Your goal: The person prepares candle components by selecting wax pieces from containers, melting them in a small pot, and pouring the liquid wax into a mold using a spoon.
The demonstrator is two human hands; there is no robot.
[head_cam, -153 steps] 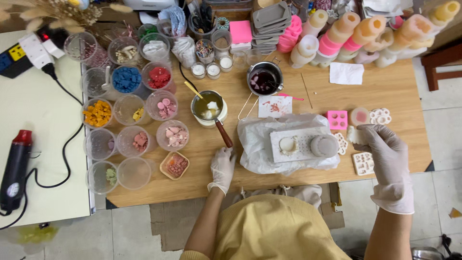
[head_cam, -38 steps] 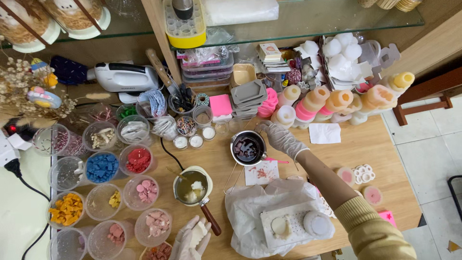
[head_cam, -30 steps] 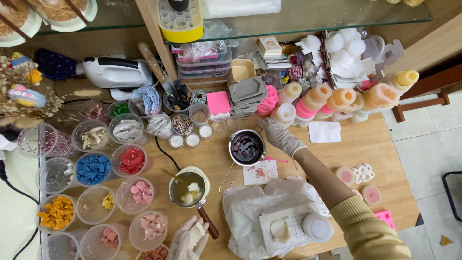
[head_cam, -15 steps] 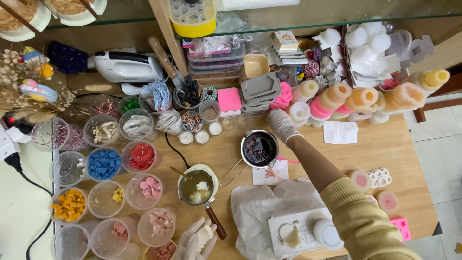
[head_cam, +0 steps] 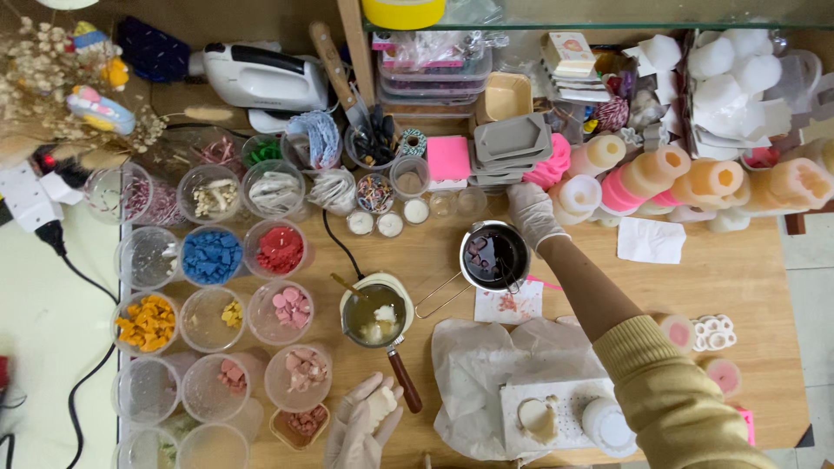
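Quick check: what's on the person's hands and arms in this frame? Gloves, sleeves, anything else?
Both hands wear thin, whitish, slightly translucent disposable gloves that wrinkle at the fingers and end at the wrist: left hand, right hand. The right arm has a mustard-yellow knit sleeve with a ribbed cuff, pushed up so the forearm is bare. The left arm is out of frame. No watch, jewellery or markings visible.

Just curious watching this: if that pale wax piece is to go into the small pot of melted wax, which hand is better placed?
Probably the left hand: it already cradles the wax piece just below the pot. The right hand is stretched far back by the pink moulds.
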